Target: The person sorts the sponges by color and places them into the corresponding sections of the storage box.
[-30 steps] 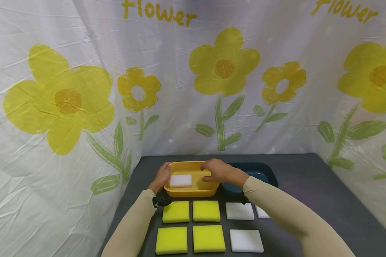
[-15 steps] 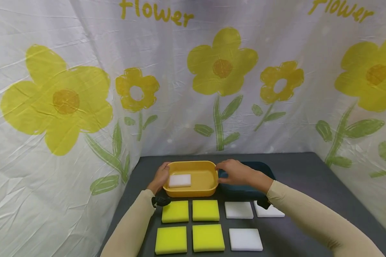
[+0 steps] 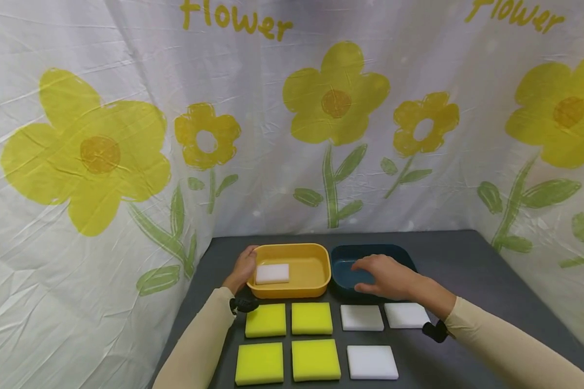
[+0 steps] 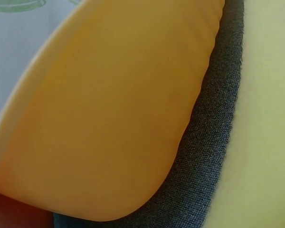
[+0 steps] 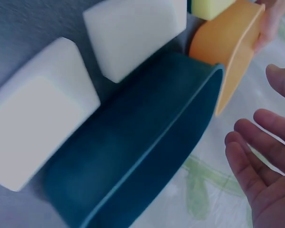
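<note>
My left hand [image 3: 245, 266] holds the left end of a yellow plastic tray [image 3: 306, 293], fingertips at its rim; in the left wrist view the tray's wall [image 4: 109, 118] covers most of that hand. One white sponge [image 3: 272, 273] lies flat in the tray's left part. Over the dark blue tray [image 3: 343, 254], just right of the yellow one, hovers my right hand [image 3: 386, 275]. Its fingers are spread and loosely bent, with nothing between them. The right wrist view shows this hand [image 5: 270, 161] beyond the blue tray's rim [image 5: 152, 137].
In front of the trays, several yellow sponges [image 3: 265, 320] lie in two rows on the dark grey cloth. To their right are three white sponges [image 3: 362, 317]. A flower-printed curtain [image 3: 253, 189] stands behind and at both sides of the table.
My right hand has moved from inside the yellow tray rightward over the blue tray, uncovering the white sponge at the right. My left hand and the yellow tray have stayed in place.
</note>
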Demonstrator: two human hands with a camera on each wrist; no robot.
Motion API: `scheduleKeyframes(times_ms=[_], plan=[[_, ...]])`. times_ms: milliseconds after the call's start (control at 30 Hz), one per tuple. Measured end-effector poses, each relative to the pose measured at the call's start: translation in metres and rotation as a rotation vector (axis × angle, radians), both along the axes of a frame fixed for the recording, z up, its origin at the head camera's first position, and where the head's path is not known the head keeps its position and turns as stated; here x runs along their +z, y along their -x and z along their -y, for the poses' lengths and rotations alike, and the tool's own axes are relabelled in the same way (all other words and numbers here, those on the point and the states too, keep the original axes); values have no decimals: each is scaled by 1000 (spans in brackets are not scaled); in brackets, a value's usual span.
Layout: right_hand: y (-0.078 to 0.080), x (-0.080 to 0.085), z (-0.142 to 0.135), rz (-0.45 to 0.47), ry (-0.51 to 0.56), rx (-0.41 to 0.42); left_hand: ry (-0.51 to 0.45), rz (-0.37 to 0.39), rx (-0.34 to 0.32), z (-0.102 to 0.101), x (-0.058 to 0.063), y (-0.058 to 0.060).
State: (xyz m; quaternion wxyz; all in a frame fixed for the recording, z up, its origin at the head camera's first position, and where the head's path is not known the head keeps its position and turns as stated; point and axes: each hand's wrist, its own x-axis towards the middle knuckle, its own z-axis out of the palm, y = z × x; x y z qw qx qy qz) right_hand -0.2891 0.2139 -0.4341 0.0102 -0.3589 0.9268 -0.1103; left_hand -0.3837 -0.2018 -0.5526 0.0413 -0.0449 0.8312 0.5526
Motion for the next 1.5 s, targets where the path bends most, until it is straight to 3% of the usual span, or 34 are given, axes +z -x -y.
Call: scheduleKeyframes(times_ms=[400, 600, 800, 1033, 1300, 1500], plan=[[-45, -22, -39, 68, 118, 7, 4, -12, -11, 1, 0, 1], [-61, -35, -45, 123, 153, 13, 9, -10, -9, 2, 1, 1], [-78, -52, -47, 119, 202, 68, 8, -9, -5, 3, -2, 2], [-101, -69, -48, 139, 219, 60, -4, 1, -18, 3, -2, 3], [-112, -84, -47, 399, 164, -43, -14, 15, -33, 3, -1, 2], [-117, -91, -47, 402, 159, -66, -13, 11, -37, 2, 1, 2]])
